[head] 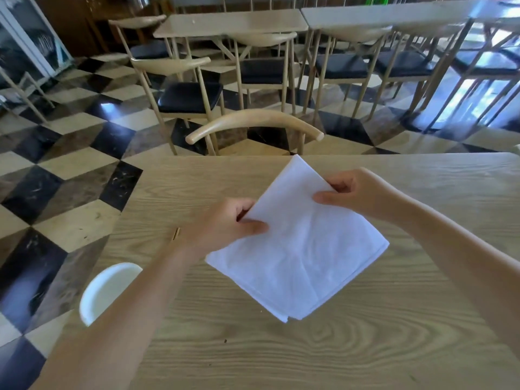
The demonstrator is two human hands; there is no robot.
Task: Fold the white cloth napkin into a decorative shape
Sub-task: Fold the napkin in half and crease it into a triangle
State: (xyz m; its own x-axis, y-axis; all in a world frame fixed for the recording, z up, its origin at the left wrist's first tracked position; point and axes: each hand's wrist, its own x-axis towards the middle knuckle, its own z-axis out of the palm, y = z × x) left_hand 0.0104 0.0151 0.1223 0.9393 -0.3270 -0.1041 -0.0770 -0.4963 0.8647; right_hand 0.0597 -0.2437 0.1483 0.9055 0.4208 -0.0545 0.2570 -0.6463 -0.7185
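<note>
White napkin [298, 243], folded square, held diamond-wise over table [365, 347]. Left hand [225, 223] pinches its left edge, thumb on top; right hand [357, 195] pinches its upper-right edge likewise.

Bare table [365, 347] all round; only a small stick [176, 234], perhaps a toothpick, lies left.

White bowl [108, 291] (table's [365, 347] left edge); toothpick [176, 234].

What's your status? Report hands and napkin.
Both hands gripping: left hand, right hand. Napkin folded square, held over table. Nothing blocking.
</note>
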